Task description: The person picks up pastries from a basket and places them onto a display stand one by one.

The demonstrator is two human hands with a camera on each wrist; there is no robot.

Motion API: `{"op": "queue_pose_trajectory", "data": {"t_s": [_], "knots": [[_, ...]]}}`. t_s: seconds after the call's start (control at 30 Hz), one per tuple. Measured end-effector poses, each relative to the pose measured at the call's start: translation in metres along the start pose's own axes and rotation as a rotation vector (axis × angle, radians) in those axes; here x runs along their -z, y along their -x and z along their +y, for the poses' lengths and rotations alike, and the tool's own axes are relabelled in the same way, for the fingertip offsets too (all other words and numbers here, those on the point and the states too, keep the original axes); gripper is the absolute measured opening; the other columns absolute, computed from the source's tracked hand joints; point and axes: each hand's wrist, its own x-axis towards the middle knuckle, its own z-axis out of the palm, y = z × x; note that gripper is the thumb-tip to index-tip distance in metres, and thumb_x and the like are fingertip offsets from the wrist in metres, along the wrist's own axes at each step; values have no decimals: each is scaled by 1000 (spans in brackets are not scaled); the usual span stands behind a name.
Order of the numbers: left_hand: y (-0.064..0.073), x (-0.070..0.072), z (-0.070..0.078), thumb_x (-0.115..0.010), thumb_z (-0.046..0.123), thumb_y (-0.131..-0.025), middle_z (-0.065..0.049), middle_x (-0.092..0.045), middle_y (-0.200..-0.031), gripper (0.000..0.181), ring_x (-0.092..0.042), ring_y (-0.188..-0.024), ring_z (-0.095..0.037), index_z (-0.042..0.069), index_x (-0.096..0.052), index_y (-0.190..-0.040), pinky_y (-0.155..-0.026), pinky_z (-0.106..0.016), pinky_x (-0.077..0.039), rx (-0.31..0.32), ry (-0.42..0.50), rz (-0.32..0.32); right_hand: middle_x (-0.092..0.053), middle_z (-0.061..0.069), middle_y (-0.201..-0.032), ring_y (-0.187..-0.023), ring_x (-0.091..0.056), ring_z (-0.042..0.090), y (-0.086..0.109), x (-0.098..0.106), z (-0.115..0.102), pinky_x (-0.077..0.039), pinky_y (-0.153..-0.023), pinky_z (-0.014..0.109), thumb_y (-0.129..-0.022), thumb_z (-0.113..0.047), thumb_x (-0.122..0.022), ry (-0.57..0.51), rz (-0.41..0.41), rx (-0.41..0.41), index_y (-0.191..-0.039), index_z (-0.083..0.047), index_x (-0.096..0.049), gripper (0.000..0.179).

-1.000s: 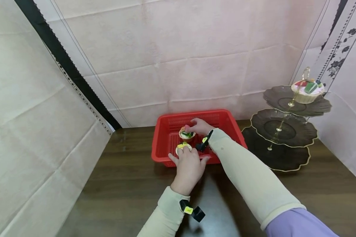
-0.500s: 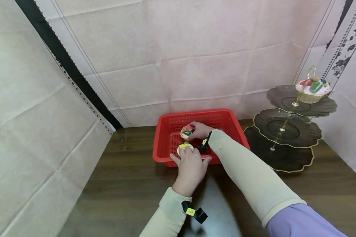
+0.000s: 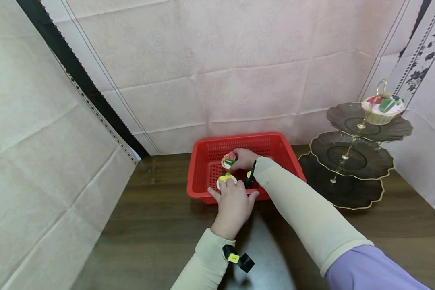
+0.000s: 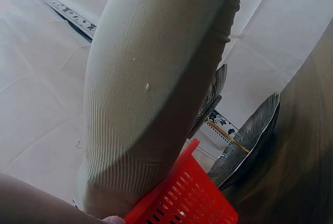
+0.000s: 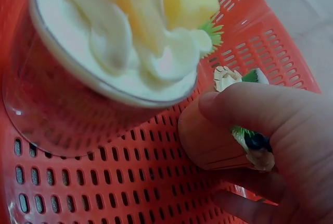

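Note:
In the head view my right hand (image 3: pixel 244 158) reaches inside a red plastic basket (image 3: pixel 235 141). It holds a small cupcake (image 3: pixel 227 161) with green and pink toppings. The right wrist view shows the thumb lying along the tilted cupcake (image 5: pixel 205 135), with fingers curled underneath; its base faces left. Beside it, inside the basket, stands a clear dessert cup (image 5: pixel 67 109) topped with white cream and yellow fruit pieces. My left hand (image 3: pixel 233 207) rests over the near rim, fingers spread, fingertips close to the dessert cup. Whether they touch it cannot be made out.
Right of the basket stands a three-tier stand (image 3: pixel 351 155) with dark, gold-edged plates. A larger cupcake (image 3: pixel 378 114) sits on its top plate. Everything stands on a dark wooden table (image 3: pixel 159 225); a pale cloth (image 3: pixel 246 80) hangs behind.
My right hand has moved slightly down and left onto the cupcake and now grips it. The cupcake has tilted a little. My left hand stays at the rim.

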Motion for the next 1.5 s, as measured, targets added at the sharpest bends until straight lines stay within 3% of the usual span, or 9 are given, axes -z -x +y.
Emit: {"op": "queue_pose_trajectory", "data": {"t_s": [0.5,0.8,1.13,1.33,1.5], "knots": [[0,0,-2,-67,59,-90,-19,-62,-112,54,-54,-112,-39,7,-70,-108,-96,-81,-33,-13,5,24,-61,11,-124,-107,-59,26,6,21,-1,-50,-96,43,-69,-34,-91,-50,69,-1,-149,-9,-41,98],[-2,1,1,-68,58,-89,-21,-62,-120,55,-53,-116,-43,7,-70,-112,-97,-82,-30,7,21,-18,-57,9,-129,-111,-57,26,45,49,-13,-49,-99,44,-77,-36,-87,-74,168,55,-152,-12,-35,94],[-3,-1,-2,-67,59,-90,-22,-60,-118,59,-51,-116,-44,6,-69,-116,-97,-83,-29,15,21,-3,-57,14,-130,-115,-57,28,93,86,-24,-48,-101,46,-81,-29,-84,-64,311,104,-146,-5,-39,82],[-2,-1,-3,-67,58,-90,-22,-60,-119,58,-51,-117,-45,6,-69,-116,-98,-82,-29,17,24,-3,-56,18,-130,-117,-57,30,122,107,-27,-48,-102,45,-86,-27,-78,-136,351,87,-145,0,-40,74],[0,0,-2,-67,58,-90,-23,-59,-120,60,-50,-118,-45,5,-68,-118,-99,-82,-27,12,43,-17,-58,20,-126,-113,-57,32,153,124,-29,-49,-98,46,-85,-28,-77,-83,425,64,-140,3,-45,71]]}}
